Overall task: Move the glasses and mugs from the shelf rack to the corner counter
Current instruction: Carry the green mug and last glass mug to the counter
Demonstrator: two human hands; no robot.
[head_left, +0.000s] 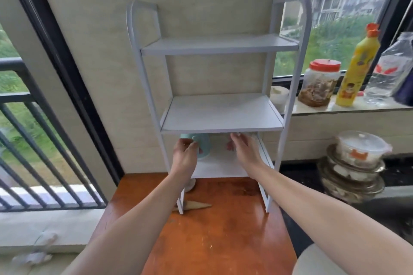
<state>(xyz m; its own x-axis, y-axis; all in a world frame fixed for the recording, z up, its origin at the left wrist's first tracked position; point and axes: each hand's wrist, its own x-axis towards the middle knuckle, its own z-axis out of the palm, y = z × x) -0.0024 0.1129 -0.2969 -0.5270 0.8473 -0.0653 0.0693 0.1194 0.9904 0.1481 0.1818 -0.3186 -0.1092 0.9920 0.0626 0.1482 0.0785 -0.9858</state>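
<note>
A white three-tier shelf rack (221, 128) stands on an orange-brown table against the wall. Its top and middle shelves are bare. On the bottom shelf a light blue mug (202, 144) stands at the left, partly hidden under the middle shelf. My left hand (184, 155) is at the mug's left side with fingers curled around it. My right hand (244, 149) reaches into the bottom shelf at the right, fingers near a clear glass (251, 135) that is mostly hidden; whether it grips the glass is unclear.
The windowsill (348, 108) to the right carries a red-lidded jar (319, 82), a yellow bottle (357, 67), a clear plastic bottle (391, 71) and a white cup (279, 97). Stacked bowls and a lidded container (355, 163) sit on the dark counter at right. A railing is at left.
</note>
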